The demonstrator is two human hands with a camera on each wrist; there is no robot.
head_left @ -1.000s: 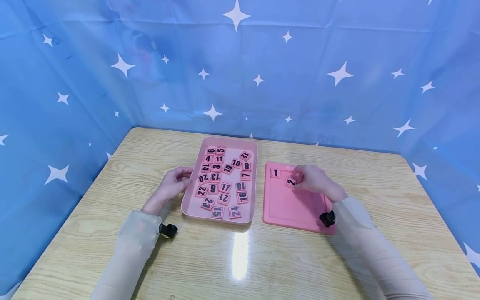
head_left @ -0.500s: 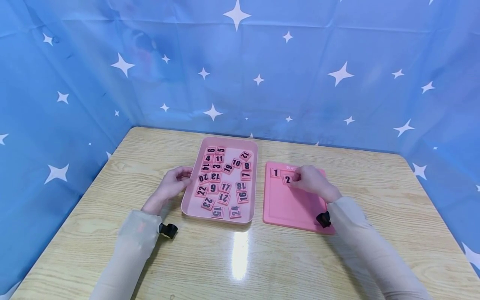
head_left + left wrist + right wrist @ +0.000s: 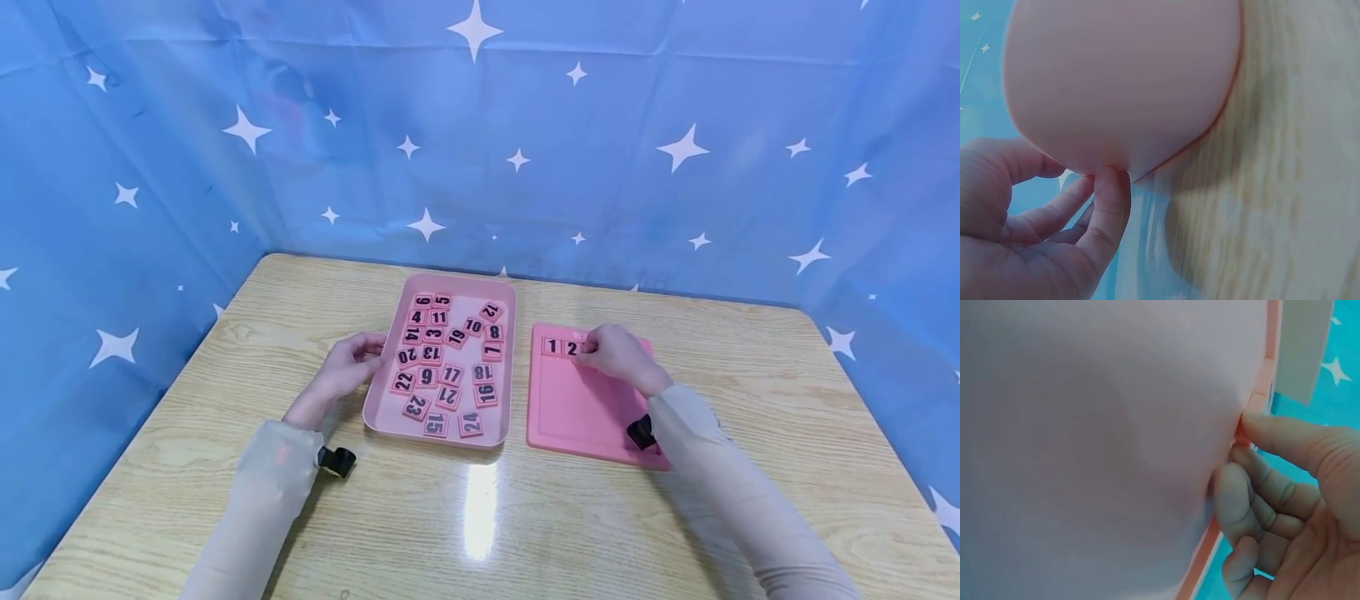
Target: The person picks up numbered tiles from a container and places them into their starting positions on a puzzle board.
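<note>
right hand: pinching tile 2 | tile 2: on board, far end, beside tile 1 (both digits right way up) | left hand: gripping tray side, tiles inside

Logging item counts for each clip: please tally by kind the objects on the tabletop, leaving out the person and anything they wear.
Pink tray: 1
Pink board: 1
Number tiles: 24 (22 in the pink tray, 2 at the pink board)
Total: 26
</note>
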